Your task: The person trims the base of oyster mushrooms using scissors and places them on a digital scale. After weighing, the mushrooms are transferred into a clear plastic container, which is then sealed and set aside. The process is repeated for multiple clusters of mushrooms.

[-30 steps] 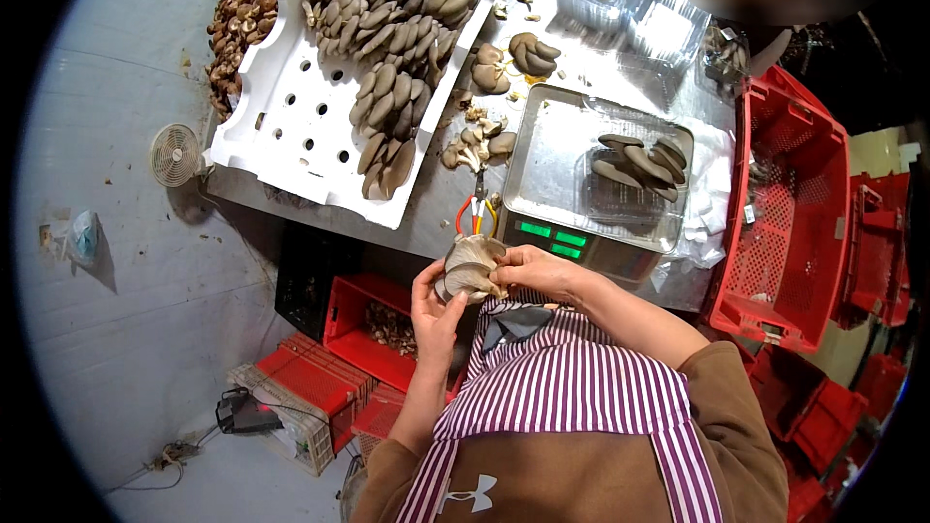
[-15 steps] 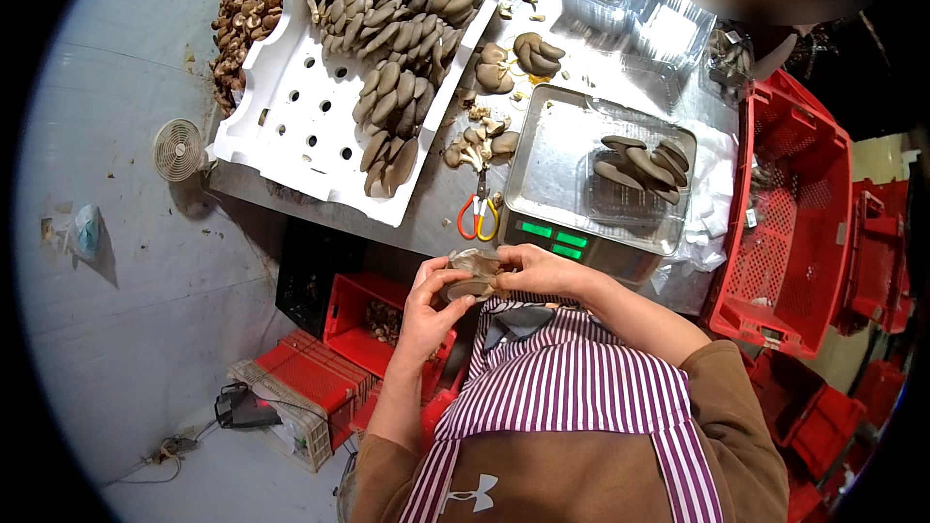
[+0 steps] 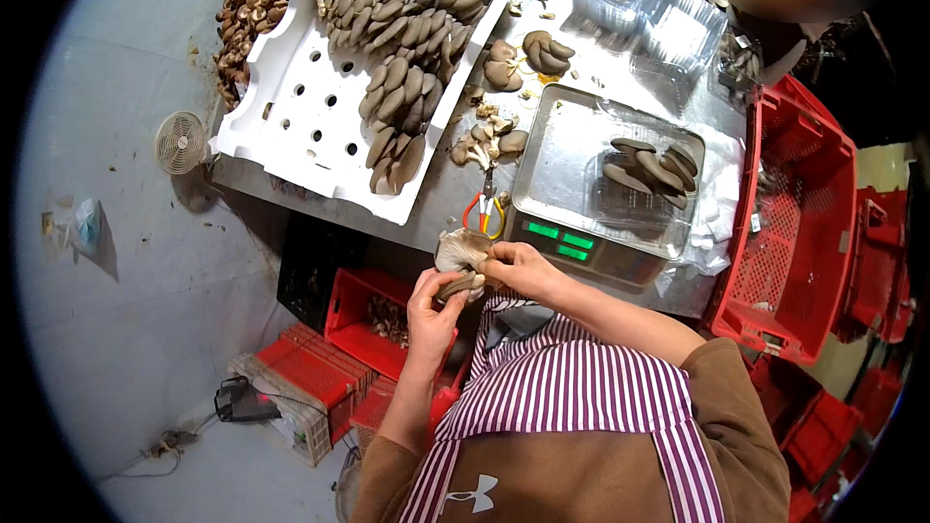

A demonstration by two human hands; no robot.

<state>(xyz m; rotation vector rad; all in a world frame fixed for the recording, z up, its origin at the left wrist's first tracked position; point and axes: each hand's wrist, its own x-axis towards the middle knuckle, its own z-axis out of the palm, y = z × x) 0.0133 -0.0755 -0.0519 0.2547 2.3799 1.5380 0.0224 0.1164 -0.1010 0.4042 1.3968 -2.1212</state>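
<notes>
Both hands hold an oyster mushroom cluster [image 3: 461, 250] in front of my apron, just off the table's near edge. The pale gilled underside of its larger cap faces up. My left hand [image 3: 431, 310] grips a smaller cap from below left, and my right hand [image 3: 526, 271] pinches the stem side; its fingertips are partly hidden. Beyond the cluster lie scissors [image 3: 483, 216] with red and yellow handles. To their right is a scale [image 3: 542, 165], where a clear plastic tray [image 3: 620, 216] carries several grey oyster mushrooms [image 3: 662, 172].
A white crate [image 3: 257, 140] of oyster mushrooms [image 3: 397, 24] stands at back left, with brown mushrooms [image 3: 254, 15] beyond. Loose clusters [image 3: 489, 140] lie beside the scale. Stacked clear trays [image 3: 644, 10] are at the back. Red crates [image 3: 783, 223] flank the table's right side.
My hands have turned the oyster mushroom cluster, so the larger cap's gills show more and stand higher. The surroundings have shifted slightly in the view.
</notes>
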